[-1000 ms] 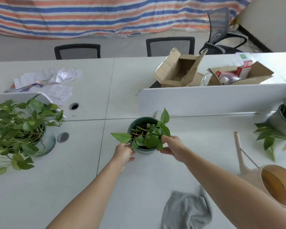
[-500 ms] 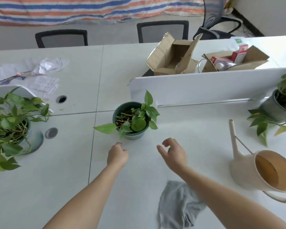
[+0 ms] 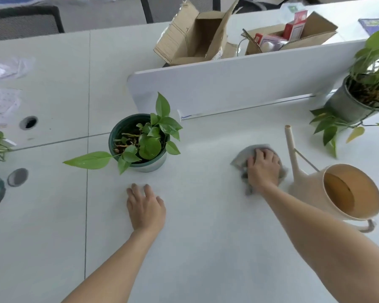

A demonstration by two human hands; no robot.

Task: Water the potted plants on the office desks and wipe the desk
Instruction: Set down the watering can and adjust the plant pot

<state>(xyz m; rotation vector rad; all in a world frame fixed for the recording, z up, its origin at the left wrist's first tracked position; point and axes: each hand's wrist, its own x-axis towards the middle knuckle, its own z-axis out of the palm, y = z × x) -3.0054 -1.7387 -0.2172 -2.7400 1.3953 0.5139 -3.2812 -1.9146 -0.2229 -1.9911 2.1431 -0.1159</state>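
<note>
One R hand (image 3: 263, 169) pressing cloth (image 3: 241, 159), desk (image 3: 206, 237)

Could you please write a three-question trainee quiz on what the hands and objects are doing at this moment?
1. True or false: the right hand presses the grey cloth on the desk.
2. The left hand is: A) gripping the green pot; B) flat on the desk; C) lifting the watering can.
3. Fill in: the watering can's spout points ____ from the person.

Key: 1 true; 2 B; 3 away.
</note>
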